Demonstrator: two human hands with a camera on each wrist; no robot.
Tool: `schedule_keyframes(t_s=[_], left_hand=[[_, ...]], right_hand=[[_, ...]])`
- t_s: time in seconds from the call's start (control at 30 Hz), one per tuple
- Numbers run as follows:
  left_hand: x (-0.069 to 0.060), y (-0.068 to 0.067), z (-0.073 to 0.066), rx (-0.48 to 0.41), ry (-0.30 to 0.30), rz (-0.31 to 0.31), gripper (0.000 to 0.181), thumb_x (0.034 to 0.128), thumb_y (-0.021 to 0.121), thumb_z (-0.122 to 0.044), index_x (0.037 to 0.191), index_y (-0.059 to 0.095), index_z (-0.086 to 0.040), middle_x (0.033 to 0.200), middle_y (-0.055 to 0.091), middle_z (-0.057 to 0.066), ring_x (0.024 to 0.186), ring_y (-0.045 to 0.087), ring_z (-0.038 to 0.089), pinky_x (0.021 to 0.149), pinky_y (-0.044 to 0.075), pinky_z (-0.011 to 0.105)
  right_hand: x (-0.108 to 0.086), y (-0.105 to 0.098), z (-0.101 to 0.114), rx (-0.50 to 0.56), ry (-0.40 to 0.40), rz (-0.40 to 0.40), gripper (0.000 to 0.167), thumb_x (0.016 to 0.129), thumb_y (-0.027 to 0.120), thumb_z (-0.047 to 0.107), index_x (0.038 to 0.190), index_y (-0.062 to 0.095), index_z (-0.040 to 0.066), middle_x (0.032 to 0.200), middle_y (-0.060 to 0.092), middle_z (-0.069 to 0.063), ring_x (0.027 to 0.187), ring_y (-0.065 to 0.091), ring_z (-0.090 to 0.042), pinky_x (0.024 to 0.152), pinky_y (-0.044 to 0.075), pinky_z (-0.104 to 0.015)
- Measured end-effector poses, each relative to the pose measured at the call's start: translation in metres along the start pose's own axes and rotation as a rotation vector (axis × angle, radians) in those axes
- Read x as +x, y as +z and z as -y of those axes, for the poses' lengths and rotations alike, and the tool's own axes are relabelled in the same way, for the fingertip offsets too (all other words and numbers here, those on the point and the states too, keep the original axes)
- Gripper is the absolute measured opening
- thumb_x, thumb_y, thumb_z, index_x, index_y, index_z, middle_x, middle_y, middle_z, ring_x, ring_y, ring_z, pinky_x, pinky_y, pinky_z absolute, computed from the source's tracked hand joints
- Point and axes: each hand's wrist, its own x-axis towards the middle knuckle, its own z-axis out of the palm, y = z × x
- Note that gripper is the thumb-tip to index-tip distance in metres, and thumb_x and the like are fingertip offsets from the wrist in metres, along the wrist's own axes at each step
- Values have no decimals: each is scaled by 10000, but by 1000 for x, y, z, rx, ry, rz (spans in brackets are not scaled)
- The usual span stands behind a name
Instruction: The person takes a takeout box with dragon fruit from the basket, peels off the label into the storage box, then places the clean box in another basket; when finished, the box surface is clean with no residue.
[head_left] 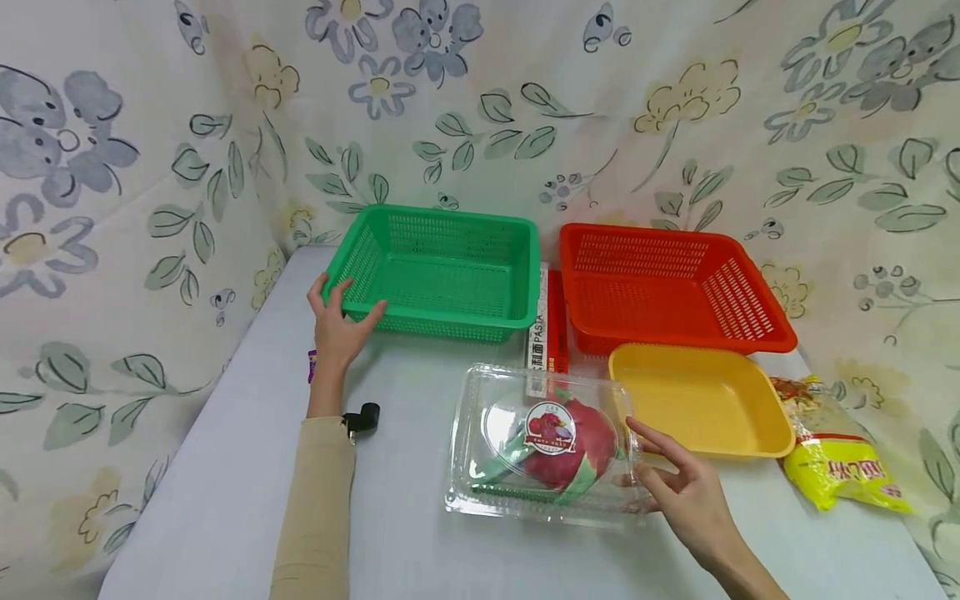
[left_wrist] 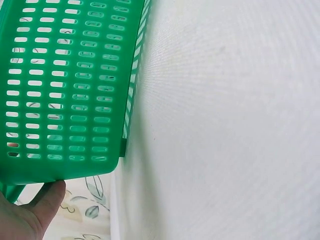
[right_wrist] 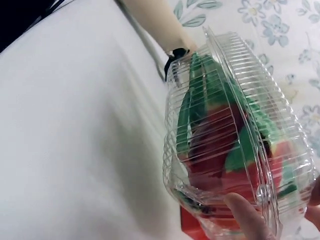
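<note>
At the left front corner of the green plastic basket (head_left: 442, 321), my left hand (head_left: 341, 325) grips the rim. The left wrist view shows the thumb (left_wrist: 50, 197) against the edge of the slotted basket wall (left_wrist: 65, 167). My right hand (head_left: 690, 500) holds the right end of a clear plastic clamshell box (head_left: 468, 433) with a round printed label on its lid. A pink dragon fruit (head_left: 592, 433) with green tips shows inside it. In the right wrist view the ribbed lid (right_wrist: 235, 55) is closed and the box appears raised off the table.
A red basket (head_left: 682, 337) stands at the back right, with a yellow tray (head_left: 701, 442) in front of it. A yellow noodle bag (head_left: 840, 467) lies far right. Between the baskets lies a red and white pasta pack (head_left: 557, 325). A small purple packet (head_left: 312, 365) lies by the left wrist.
</note>
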Motion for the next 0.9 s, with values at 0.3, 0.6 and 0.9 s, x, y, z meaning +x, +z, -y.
schedule_keyframes(t_s=[0.3, 0.6, 0.9], left_hand=[[-1, 0, 2, -9, 9, 2, 790, 839, 709, -531, 1467, 445, -131, 1598, 78, 30, 1381, 345, 385, 994, 390, 598], [-1, 0, 6, -13, 32, -3, 784, 844, 717, -503, 1464, 447, -106, 1601, 76, 51, 1387, 336, 389, 993, 385, 602], [0, -1, 1, -25, 18, 6, 799, 841, 710, -521, 1468, 434, -108, 1601, 76, 27, 1377, 347, 391, 1003, 375, 603]], right_hand=[[-3, 14, -18, 52, -104, 42, 488, 925, 620, -51, 1401, 523, -2, 1242, 561, -220, 720, 720, -280, 522, 567, -406], [0, 21, -29, 46, -54, 9, 482, 918, 620, -52, 1388, 551, 26, 1256, 557, -257, 729, 728, -207, 532, 574, -374], [5, 20, -28, 25, -16, -29, 480, 924, 629, -33, 1392, 555, 39, 1247, 557, -245, 718, 720, -182, 528, 571, -362]])
